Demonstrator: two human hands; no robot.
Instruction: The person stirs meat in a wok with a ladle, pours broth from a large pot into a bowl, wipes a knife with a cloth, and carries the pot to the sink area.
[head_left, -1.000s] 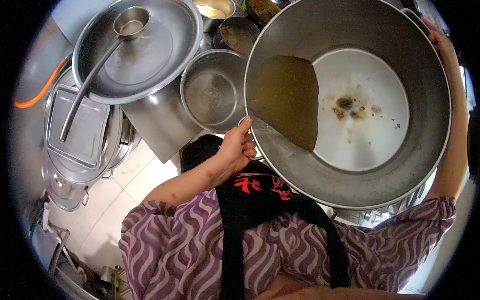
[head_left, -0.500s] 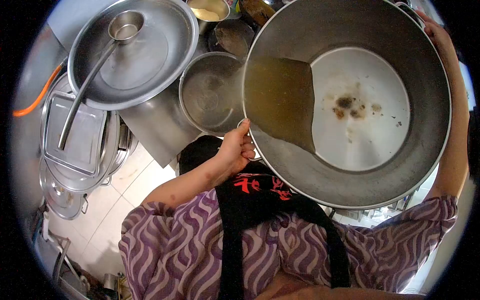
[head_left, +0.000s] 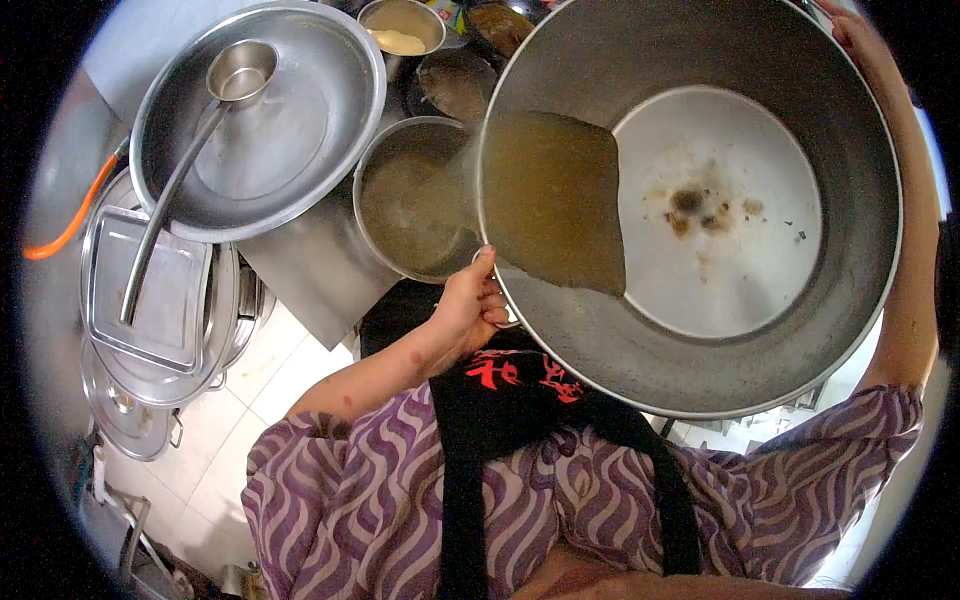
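The left hand point(head_left: 470, 307) is closed round the side handle of the large pot point(head_left: 700, 372); the right hand point(head_left: 852, 32) grips the handle at the far right of the rim, its fingers partly out of view. The pot is tilted in front of the black apron point(head_left: 500, 420), its lower rim close to the cloth. Its left edge overlaps the right side of the metal bowl point(head_left: 358, 195), and cloudy liquid point(head_left: 560, 200) runs over that edge into the bowl. Room is narrow toward the dark pan point(head_left: 455, 85); further left, the wide basin point(head_left: 345, 125), carrying a ladle point(head_left: 178, 172), stands well apart from the pot. The metal tabletop point(head_left: 320, 275) ends above the tiled floor point(head_left: 265, 385). The pot's mouth faces up and leans left toward the bowl; its long axis runs from the stained base out through the mouth, leaning the same way.
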